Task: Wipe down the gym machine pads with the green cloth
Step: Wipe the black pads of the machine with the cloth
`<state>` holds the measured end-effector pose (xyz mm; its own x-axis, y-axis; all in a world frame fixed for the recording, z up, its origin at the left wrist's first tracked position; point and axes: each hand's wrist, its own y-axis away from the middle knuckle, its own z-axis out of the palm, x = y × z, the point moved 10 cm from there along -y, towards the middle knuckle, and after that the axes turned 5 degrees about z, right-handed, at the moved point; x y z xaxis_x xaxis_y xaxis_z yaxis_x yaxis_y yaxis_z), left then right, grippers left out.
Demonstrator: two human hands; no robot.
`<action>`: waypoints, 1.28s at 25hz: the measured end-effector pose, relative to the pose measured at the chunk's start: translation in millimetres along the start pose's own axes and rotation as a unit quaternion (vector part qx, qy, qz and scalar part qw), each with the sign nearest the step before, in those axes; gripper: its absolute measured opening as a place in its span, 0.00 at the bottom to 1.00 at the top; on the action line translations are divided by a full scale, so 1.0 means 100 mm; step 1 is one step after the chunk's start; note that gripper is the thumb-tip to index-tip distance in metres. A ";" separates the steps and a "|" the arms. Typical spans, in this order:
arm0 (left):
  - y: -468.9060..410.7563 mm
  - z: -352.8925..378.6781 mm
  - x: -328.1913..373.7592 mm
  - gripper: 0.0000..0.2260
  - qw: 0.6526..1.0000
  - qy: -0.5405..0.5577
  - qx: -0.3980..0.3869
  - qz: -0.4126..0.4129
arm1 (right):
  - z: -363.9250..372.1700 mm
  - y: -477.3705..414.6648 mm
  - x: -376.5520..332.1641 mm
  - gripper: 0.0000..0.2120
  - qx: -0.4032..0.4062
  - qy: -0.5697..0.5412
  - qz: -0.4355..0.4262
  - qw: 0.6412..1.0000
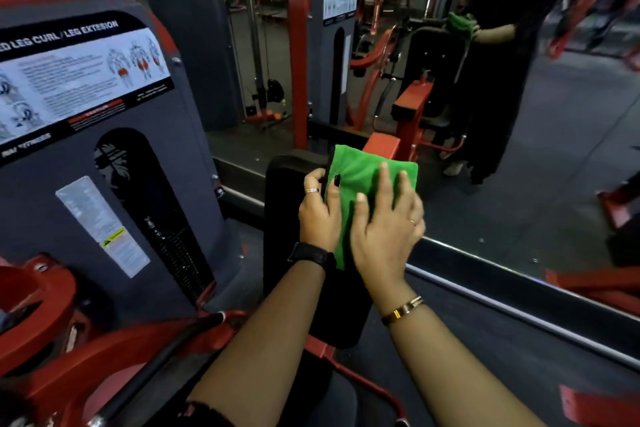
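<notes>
A folded green cloth [363, 173] lies on the top end of a long black back pad [287, 204] of a red and grey leg machine. My left hand [320, 215] grips the cloth's left edge, fingers curled over it, a black watch on the wrist. My right hand [384, 229] lies flat on the cloth with fingers spread, pressing it onto the pad. The lower part of the pad is partly hidden under my forearms.
The grey weight-stack housing [114, 149] with an instruction placard stands at the left. A wall mirror [519, 97] runs just behind the pad and shows my reflection with the cloth. Red frame tubes [114, 350] cross the lower left. A red bracket [381, 146] sits beyond the cloth.
</notes>
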<state>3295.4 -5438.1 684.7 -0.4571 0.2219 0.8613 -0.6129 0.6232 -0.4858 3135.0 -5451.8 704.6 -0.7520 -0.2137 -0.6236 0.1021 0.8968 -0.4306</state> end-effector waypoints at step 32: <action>-1.12 -0.18 -1.01 0.15 0.972 0.192 -0.125 0.059 | 1.22 0.24 -0.81 0.36 0.092 0.320 -0.289 0.898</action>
<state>3422.3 -5516.9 654.9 -0.2121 0.5362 0.8170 -0.3737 0.7280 -0.5748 3277.9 -5460.7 665.2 -0.9285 -0.3027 0.2153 -0.3630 0.6163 -0.6989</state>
